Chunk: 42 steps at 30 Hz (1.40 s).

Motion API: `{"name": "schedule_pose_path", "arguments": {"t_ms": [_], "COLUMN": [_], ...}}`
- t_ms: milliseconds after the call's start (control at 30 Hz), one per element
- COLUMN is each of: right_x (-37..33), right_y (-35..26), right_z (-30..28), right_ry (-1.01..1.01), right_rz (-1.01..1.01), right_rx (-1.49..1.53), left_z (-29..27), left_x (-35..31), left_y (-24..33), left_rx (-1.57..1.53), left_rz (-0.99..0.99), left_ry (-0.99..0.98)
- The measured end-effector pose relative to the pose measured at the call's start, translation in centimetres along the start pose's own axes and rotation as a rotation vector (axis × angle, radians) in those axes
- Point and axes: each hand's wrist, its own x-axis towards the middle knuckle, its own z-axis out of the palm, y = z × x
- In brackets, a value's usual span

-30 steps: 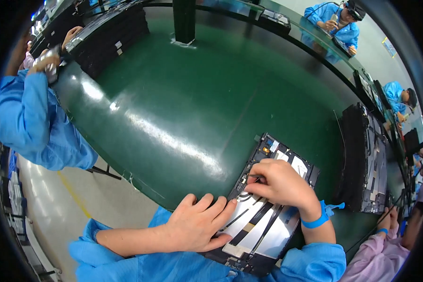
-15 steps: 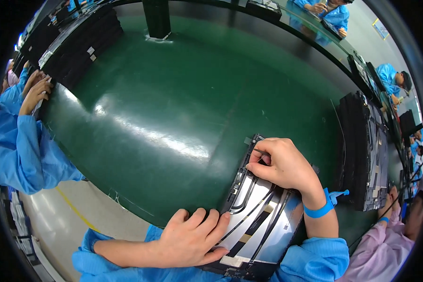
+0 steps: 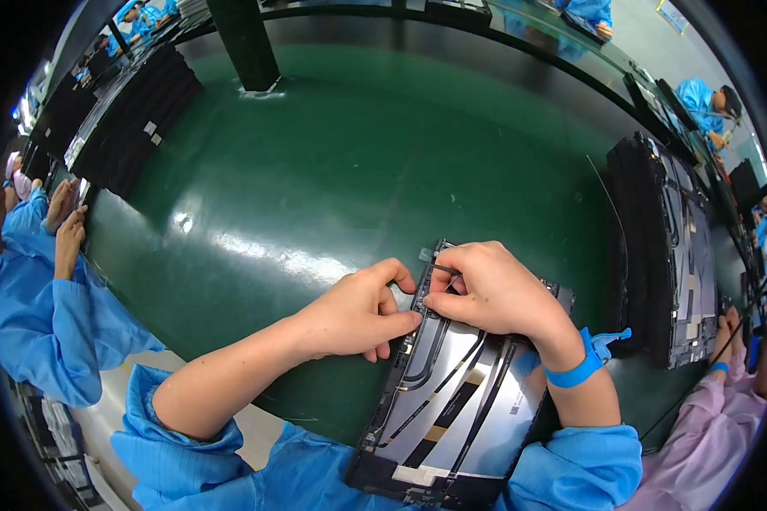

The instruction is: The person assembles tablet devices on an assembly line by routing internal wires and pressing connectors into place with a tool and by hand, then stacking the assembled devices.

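In front of me lies a flat display panel (image 3: 513, 375), tilted, with a silvery metal back, black cables and a dark frame. My left hand (image 3: 362, 311) is at its left edge. Its thumb and index fingertip touch the dark rim, a small gap between them, and the other fingers curl beside the edge. Over the panel's upper part, my right hand (image 3: 490, 289) pinches a thin dark piece (image 3: 445, 269) near the upper left corner. The right fingers partly hide it, so its kind is unclear. A blue band circles my right wrist.
The panel rests on a green table (image 3: 332, 153). To the right stands a stack of similar panels (image 3: 677, 255); another dark stack (image 3: 132, 119) is at the far left. A dark post (image 3: 243, 43) rises at the back. Co-workers sit left, right and far right.
My left hand has moved up from the panel's lower left to its upper left edge. The right hand stays pinched near the upper corner. The view has shifted slightly.
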Motion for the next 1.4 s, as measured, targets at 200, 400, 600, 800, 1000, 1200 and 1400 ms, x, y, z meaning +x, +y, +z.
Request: {"name": "schedule_pose_path", "arguments": {"t_ms": [200,400,600,800,1000,1200,1400], "right_x": [0.1,-0.1,-1.3,-3.2,-5.0,-4.9,-4.9], "right_y": [-0.4,-0.2,-1.0,-2.5,-2.3,-1.6,-1.7], "right_z": [-0.4,-0.5,-1.2,-2.5,0.9,2.8,3.1], "right_ry": [-0.029,-0.041,0.115,0.05,0.116,0.198,0.246], "right_rz": [0.038,0.059,0.021,-0.023,-0.379,-0.419,-0.444], "right_rx": [0.025,0.01,-0.138,-0.143,-0.49,-0.284,-0.316], "left_z": [0.0,0.3,0.4,0.5,0.1,0.2,0.3], "left_x": [0.3,0.4,0.5,0.5,0.2,0.4,0.4], "left_y": [0.4,0.9,1.1,1.1,0.9,0.5,0.3], "left_rx": [-0.041,-0.066,-0.061,-0.078,-0.078,-0.08,-0.085], "left_rz": [-0.062,-0.112,-0.137,-0.126,-0.119,-0.091,-0.063], "left_ry": [0.0,0.015,0.044,0.055,0.047,0.049,0.044]}}
